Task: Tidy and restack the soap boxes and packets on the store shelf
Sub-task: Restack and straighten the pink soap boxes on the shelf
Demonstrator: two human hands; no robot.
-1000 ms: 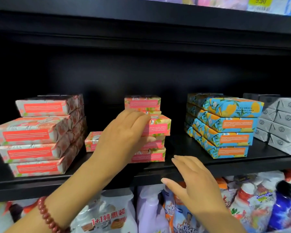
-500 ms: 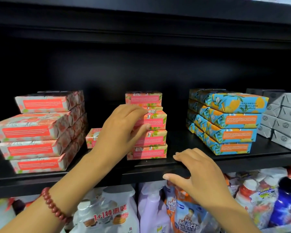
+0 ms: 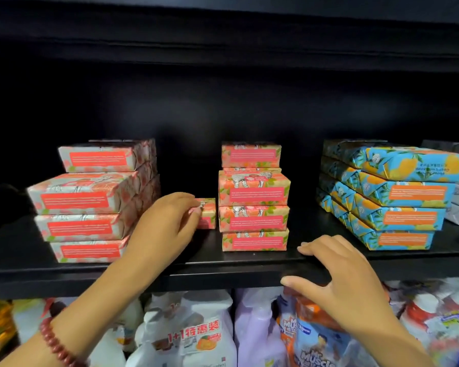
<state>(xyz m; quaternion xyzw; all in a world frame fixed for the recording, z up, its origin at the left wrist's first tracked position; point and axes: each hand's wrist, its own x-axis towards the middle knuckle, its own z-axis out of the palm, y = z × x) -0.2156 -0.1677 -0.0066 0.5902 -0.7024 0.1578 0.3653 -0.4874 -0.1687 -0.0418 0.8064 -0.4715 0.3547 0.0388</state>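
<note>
Lower right: right hand (image 3: pixel 347 284), fingers relaxed and spread, resting on the front lip of the black metal shelf (image 3: pixel 223 276).
Centre: left hand (image 3: pixel 167 223), red bead bracelet (image 3: pixel 56 343) at wrist, pinching small pink floral-wrapped soap box (image 3: pixel 208 211) lying just left of centre pink box stack (image 3: pixel 253 202).
Farther left: wider pink packet stack (image 3: pixel 90 202).
Right: blue-and-orange packet stack (image 3: pixel 398 197).

A black shelf (image 3: pixel 64 276) spans the view. Behind it stands a dim black back panel (image 3: pixel 223 102), above it another board (image 3: pixel 223 30), and below it brightly lit pouches and bottles (image 3: pixel 191 337).
</note>
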